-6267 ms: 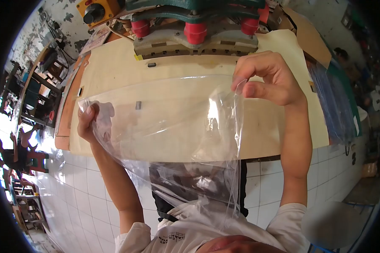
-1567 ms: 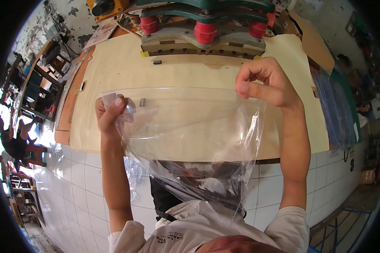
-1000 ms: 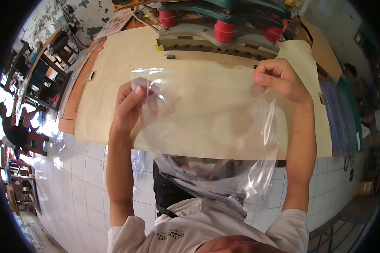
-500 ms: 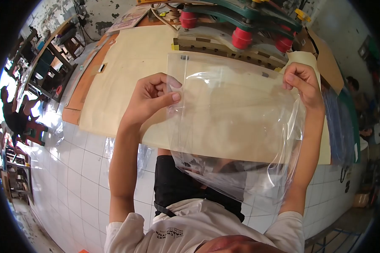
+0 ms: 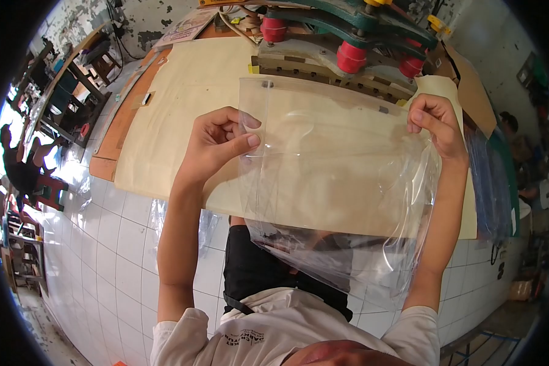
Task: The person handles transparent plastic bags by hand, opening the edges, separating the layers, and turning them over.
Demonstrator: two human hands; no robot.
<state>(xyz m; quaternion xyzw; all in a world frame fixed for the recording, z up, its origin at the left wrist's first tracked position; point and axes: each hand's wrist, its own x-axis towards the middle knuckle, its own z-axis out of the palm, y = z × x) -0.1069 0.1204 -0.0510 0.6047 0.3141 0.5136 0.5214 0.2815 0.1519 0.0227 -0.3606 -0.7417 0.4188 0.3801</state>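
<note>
A clear plastic sheet (image 5: 341,177) is stretched between my two hands above the pale-covered table. My left hand (image 5: 216,139) pinches its left edge between thumb and fingers. At the upper right, my right hand (image 5: 437,122) grips the sheet's other side with curled fingers. The lower part of the plastic hangs over the table's front edge, above my lap, with folds and glare along its right side. Small dark marks show near its top edge.
A green machine (image 5: 348,27) with red knobs (image 5: 351,57) stands at the table's back. Cream sheeting (image 5: 165,122) covers the wooden tabletop (image 5: 108,157). Cardboard (image 5: 470,88) and a stack of bluish plastic (image 5: 491,189) lie at right. A person (image 5: 24,161) sits far left.
The plastic sheet's folds and reflections have shifted slightly, and its lower edge hangs a little differently. Both hands stay nearly in place, still gripping it.
</note>
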